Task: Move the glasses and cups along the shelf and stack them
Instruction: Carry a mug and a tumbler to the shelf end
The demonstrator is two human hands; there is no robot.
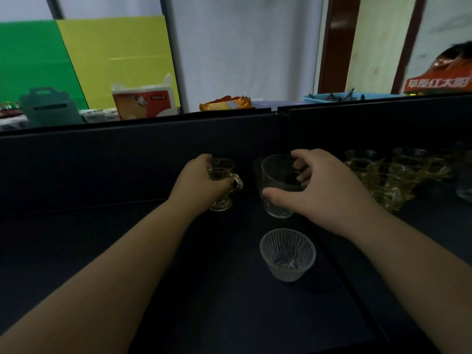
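Closest sits a ribbed glass cup [287,254] alone on the dark shelf [107,246]. Behind it, the left hand [198,181] holds a small handled cup [221,183], and the right hand [320,183] holds a clear glass [278,185]. Both grips wrap their cups. I think moving is underway; next, slide them together and stack gently.

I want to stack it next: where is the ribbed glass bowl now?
The ribbed glass bowl stands alone, low and centre in the head view, nearest the person, just below the clear glass the right hand grips.

Footed amber cup [221,183] and clear glass [279,186] upright, ribbed cup [287,254] nearer.
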